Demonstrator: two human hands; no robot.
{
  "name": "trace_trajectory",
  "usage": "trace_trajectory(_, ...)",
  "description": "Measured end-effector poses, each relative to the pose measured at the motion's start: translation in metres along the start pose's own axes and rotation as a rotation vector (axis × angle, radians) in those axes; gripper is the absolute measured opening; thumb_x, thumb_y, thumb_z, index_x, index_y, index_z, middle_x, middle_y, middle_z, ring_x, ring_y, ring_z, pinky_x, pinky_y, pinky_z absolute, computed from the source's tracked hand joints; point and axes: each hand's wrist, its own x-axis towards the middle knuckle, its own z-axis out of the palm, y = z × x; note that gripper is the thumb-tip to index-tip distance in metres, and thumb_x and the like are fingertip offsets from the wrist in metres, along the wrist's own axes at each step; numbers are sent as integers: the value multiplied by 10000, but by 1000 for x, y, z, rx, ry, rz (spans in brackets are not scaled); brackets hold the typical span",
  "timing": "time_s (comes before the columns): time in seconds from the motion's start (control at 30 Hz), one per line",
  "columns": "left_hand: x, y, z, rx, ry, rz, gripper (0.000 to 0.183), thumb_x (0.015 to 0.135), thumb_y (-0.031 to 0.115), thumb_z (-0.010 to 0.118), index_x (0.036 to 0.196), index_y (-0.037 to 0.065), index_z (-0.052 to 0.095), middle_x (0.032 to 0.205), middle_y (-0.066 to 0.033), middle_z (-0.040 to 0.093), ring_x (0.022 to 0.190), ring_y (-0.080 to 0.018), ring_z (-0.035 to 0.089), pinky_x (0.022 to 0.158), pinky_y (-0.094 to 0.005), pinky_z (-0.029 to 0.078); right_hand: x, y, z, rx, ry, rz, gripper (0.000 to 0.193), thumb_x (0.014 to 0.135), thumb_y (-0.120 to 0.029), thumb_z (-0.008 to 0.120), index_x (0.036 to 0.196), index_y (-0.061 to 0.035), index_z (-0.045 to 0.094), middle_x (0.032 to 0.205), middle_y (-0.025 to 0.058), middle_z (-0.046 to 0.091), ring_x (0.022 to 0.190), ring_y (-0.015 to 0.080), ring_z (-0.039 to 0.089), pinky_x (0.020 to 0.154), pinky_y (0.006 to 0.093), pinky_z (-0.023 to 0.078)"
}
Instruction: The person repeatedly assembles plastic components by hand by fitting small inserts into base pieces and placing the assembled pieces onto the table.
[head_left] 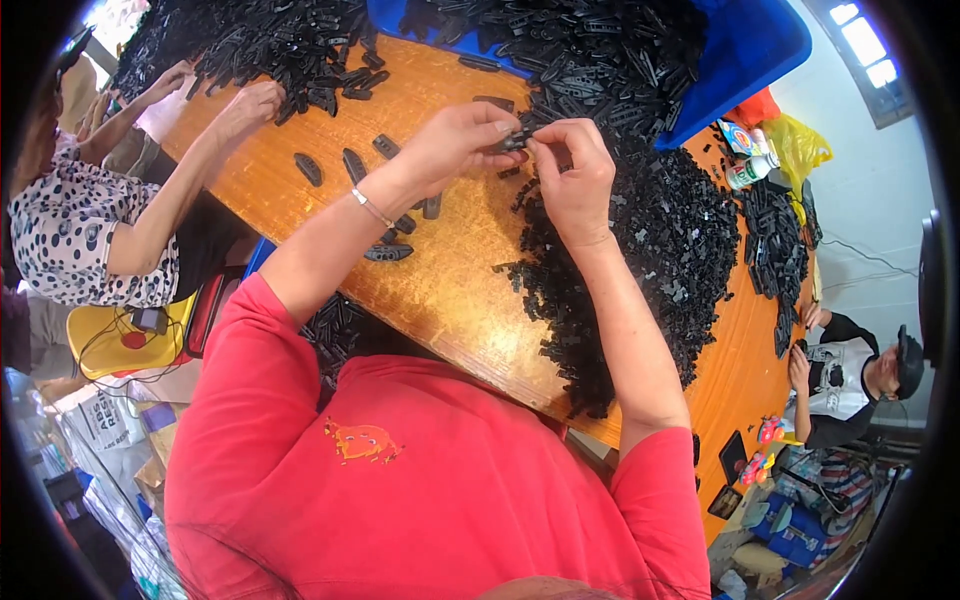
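Note:
Above the wooden table, my two hands meet at a small dark black plastic part. My left hand is closed, gripping the part between thumb and fingers. The thumb and forefinger of my right hand pinch at the part's right end; any smaller piece between them is hidden. Several long black plastic parts with rounded ends lie loose near my left forearm, among them one black part close to the table edge. Under and beside my right forearm spreads a heap of tiny black pieces.
A blue bin full of black parts stands at the far side. Another black heap lies far left, where a co-worker's hand reaches. A second co-worker sits at right. A white bottle and yellow bag stand beyond the heap.

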Motion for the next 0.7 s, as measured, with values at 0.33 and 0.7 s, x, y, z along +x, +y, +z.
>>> trace_trajectory(0.33, 0, -15, 3, -319, -227, 34, 402, 1036, 54, 648, 1417, -30, 549, 1312, -130, 657, 1154, -230, 685, 1057, -400, 572, 2, -1, 2, 261, 15, 185, 131, 869, 69, 780, 945, 12, 689, 965, 66, 661, 803, 128, 706, 666, 259, 576)
trace_trajectory(0.7, 2, -18, -5, -225, -134, 72, 481, 1011, 9, 672, 1470, 26, 531, 1328, -61, 640, 1241, -197, 647, 1099, -378, 551, -2, -3, 7, 262, -58, 257, 110, 884, 39, 782, 961, 11, 709, 953, 42, 679, 778, 97, 676, 678, 240, 558)
